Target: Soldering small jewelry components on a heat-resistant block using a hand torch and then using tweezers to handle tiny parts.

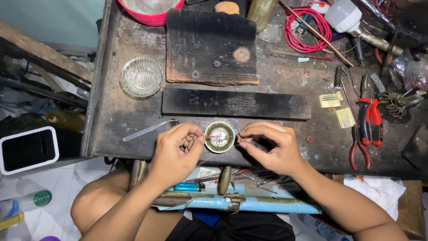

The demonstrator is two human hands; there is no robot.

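Head view, looking straight down on a worn dark desk (116, 111). Left hand (178, 154) at the near edge, fingers pinched shut on a thin red-tipped stick (209, 137), tip reaching over the rim of a small round dish (220, 137) with pale, shiny contents. Right hand (272, 149) just right of the dish, thumb and forefinger closed on a tiny coppery ornament (239, 139), held close beside the dish rim; whether touching it, cannot tell. Grip of both hands tight, fingertips together, nothing slack.

Beyond the dish, a long charred wooden bar (236, 104) lying across the desk, and behind it a larger scorched block (211, 49) carrying two small round filigree pieces (195, 74). Left of the block, a clear ribbed glass bowl (141, 76). Flat metal strip (147, 130) near the left hand. On the right side, red-handled pliers (370, 120), a coil of red wire (307, 29), and small yellow paper slips (330, 101). Below the desk edge, an open drawer with a blue lighter (189, 187) among assorted tools. Bare knee (96, 201) at lower left above a tiled floor.
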